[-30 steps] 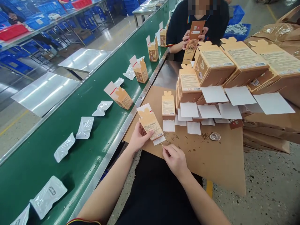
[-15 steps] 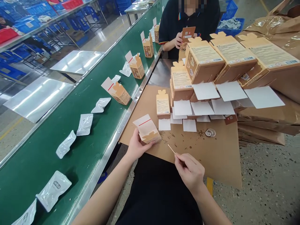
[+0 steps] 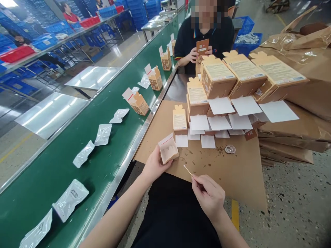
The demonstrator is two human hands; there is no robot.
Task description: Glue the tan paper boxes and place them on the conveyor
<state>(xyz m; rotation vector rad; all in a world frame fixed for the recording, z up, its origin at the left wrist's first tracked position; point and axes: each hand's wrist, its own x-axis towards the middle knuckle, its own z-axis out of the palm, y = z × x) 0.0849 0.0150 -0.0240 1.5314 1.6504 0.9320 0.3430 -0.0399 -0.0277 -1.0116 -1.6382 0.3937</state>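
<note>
My left hand (image 3: 154, 164) grips a small carton (image 3: 168, 151) by its side and lower edge. The carton's open top tilts toward me, and its raised flap carries a red line. Between the thumb and fingers of my right hand (image 3: 209, 193) is a cotton swab (image 3: 187, 169), its tip pointing up and left, apart from the carton. Brown cardboard (image 3: 191, 182) lies under both, marked with dark smudges. A small clear cup (image 3: 230, 149) rests on it beside brown specks. One upright carton (image 3: 180, 120) stands just beyond the held one.
Stacked cartons (image 3: 221, 74) with white flaps hanging out rise at the right. Along my left runs a green conveyor belt (image 3: 108, 172) bearing silver pouches (image 3: 102, 134) and open cartons (image 3: 155, 78). Opposite sits a co-worker (image 3: 204, 41) holding a brown carton. Large brown paper bags (image 3: 289, 137) lie at far right.
The carton in my left hand has turned so that its open inside faces me. The view has shifted slightly. My right hand keeps its hold on the swab.
</note>
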